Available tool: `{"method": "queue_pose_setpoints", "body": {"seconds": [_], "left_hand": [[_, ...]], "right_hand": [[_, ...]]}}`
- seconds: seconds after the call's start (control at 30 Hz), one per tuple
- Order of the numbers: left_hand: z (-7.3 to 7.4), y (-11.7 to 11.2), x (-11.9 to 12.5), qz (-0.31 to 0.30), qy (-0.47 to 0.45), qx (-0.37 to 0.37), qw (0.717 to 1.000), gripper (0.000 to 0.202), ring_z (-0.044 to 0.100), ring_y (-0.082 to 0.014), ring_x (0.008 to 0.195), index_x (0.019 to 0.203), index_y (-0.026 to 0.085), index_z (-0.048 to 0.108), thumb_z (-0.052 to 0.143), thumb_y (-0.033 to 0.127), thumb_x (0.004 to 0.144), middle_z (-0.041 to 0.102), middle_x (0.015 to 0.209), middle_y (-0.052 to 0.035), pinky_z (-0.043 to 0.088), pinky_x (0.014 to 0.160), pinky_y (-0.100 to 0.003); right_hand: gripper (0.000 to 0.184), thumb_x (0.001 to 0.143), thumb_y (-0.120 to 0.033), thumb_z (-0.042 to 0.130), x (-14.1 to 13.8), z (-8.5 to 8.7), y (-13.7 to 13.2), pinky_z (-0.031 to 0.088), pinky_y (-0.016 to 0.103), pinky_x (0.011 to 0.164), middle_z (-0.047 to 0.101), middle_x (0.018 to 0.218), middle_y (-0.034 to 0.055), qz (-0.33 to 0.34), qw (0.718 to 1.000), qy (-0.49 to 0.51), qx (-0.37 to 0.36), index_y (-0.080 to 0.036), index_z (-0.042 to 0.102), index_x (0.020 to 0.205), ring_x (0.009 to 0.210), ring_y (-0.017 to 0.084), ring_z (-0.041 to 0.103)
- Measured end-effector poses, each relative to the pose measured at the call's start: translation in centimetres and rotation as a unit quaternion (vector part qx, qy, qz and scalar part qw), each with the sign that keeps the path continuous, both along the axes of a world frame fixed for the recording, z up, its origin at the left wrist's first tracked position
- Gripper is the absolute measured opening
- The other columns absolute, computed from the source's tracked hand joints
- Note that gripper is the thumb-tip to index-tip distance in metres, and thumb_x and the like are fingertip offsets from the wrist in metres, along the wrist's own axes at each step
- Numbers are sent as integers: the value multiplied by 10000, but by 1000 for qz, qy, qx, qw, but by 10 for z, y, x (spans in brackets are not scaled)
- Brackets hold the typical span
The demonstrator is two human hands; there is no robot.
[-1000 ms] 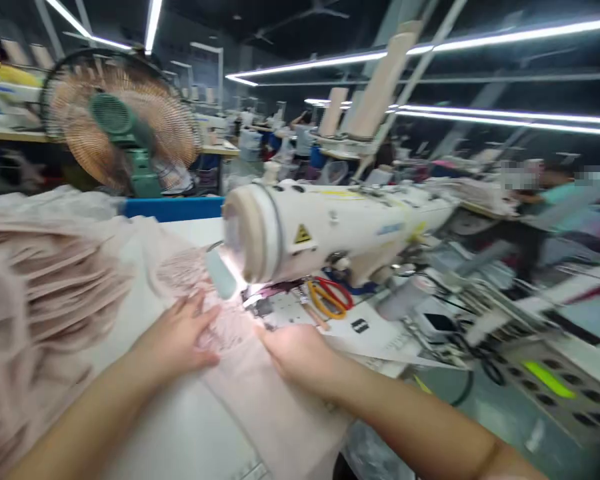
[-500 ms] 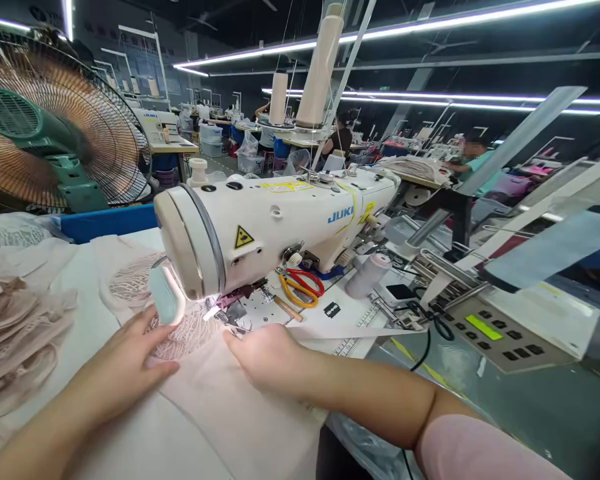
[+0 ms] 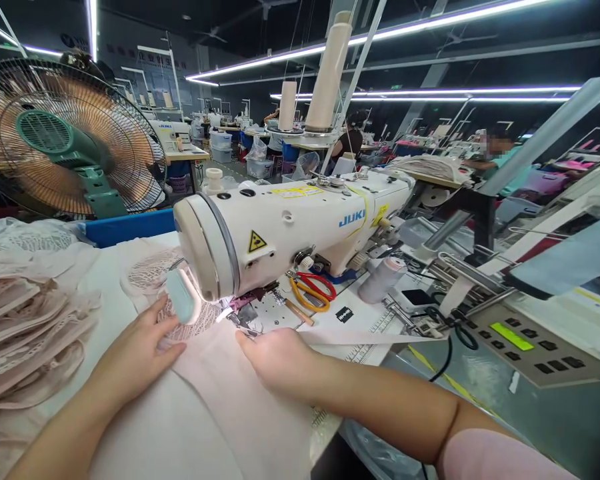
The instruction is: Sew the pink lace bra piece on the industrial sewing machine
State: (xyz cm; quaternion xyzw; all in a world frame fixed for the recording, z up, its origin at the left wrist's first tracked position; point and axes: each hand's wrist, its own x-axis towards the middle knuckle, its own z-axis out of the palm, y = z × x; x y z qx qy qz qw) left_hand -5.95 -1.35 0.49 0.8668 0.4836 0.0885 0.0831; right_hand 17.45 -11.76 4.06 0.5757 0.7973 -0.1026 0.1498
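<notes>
A white sewing machine (image 3: 280,223) stands over a pale pink garment piece (image 3: 230,393) with a lace panel (image 3: 203,321). My left hand (image 3: 140,350) lies on the cloth left of the needle area, thumb and fingers apart beside the lace. Close to the presser foot, my right hand (image 3: 277,360) is closed on the garment's edge, its lower fingers hidden. A pale elastic band (image 3: 360,338) runs from the right towards this hand. The lamp-lit guard (image 3: 183,297) partly covers the lace near my left fingertips.
Scissors with red and orange handles (image 3: 313,291), a razor blade (image 3: 344,314) and a thread cone (image 3: 383,280) sit right of the needle. Layered garment pieces (image 3: 30,333) are heaped at left. Behind stands a big fan (image 3: 70,140); a control panel (image 3: 530,343) is at right.
The whole view has swung slightly left, so everything appears further right. Against the machine, both hands and the cloth stay in nearly the same place.
</notes>
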Motion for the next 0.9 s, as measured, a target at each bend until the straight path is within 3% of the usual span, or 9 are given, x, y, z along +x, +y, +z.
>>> {"method": "queue_pose_setpoints", "body": {"seconds": [0.1, 0.17, 0.27, 0.37, 0.5, 0.63, 0.77, 0.83, 0.9], "left_hand": [[2, -2, 2, 5, 12, 23, 1000, 456, 471, -330, 1236, 1249, 280, 592, 420, 422, 852, 340, 1482, -85, 470, 934, -442], [10, -8, 7, 2, 28, 65, 997, 416, 539, -324, 1138, 1197, 277, 627, 381, 362, 872, 429, 1412, -100, 492, 874, -441], [23, -24, 24, 1, 56, 116, 992, 437, 617, -283, 908, 1091, 239, 675, 289, 280, 892, 611, 1122, -126, 518, 699, -392], [31, -47, 46, -44, 44, 116, 991, 452, 627, -250, 882, 1038, 201, 669, 242, 276, 911, 628, 1088, -113, 514, 647, -343], [33, -74, 68, -104, 113, 21, 988, 415, 647, -241, 913, 1133, 168, 599, 250, 251, 924, 558, 1258, -111, 532, 604, -342], [36, -86, 75, -159, 186, 2, 970, 360, 635, -267, 956, 1178, 152, 592, 368, 215, 903, 528, 1316, -129, 543, 720, -410], [42, -99, 83, -187, 211, 1, 960, 391, 625, -293, 966, 1235, 173, 592, 499, 256, 865, 508, 1369, -122, 531, 786, -469], [45, -110, 91, -203, 212, -18, 956, 441, 577, -325, 1089, 1265, 142, 577, 530, 288, 852, 451, 1425, -136, 498, 895, -489], [47, -122, 98, -207, 206, -56, 955, 545, 410, -347, 1297, 1331, 100, 506, 553, 320, 835, 334, 1488, -151, 385, 1056, -485]], "right_hand": [[595, 813, -145, 541, 2, 4, -3, 404, 306, 481, 683, 907, 101, -2, 1000, 5, 3, -95, 353, 1375, 789, 242, 662], [392, 932, -307, 441, 7, 5, -7, 374, 296, 489, 681, 886, 91, -2, 999, 30, 28, -130, 456, 1281, 785, 236, 655], [436, 924, -546, 412, 15, 1, -12, 325, 273, 516, 671, 885, 72, 5, 996, 71, 50, -174, 557, 1098, 795, 218, 632], [264, 920, -425, 491, 22, -7, -16, 299, 259, 544, 649, 917, 51, 12, 993, 91, 72, -183, 577, 983, 809, 182, 602], [137, 907, -261, 509, 35, -6, -28, 337, 253, 606, 642, 904, 50, 38, 989, 128, 62, -153, 594, 896, 806, 161, 573], [86, 856, -214, 605, 68, 16, -62, 388, 211, 630, 655, 814, 31, 118, 966, 218, -78, -133, 624, 831, 745, 128, 575], [20, 811, -120, 649, 108, 37, -108, 423, 151, 631, 691, 749, 15, 241, 885, 279, -284, -131, 653, 795, 735, 99, 636], [114, 808, -173, 663, 119, 41, -121, 435, 167, 656, 717, 834, 59, 206, 901, 284, -255, -136, 640, 703, 884, 139, 663], [243, 837, -251, 635, 120, 39, -122, 441, 197, 669, 719, 901, 91, 143, 934, 282, -169, -138, 611, 623, 934, 173, 661]]}}
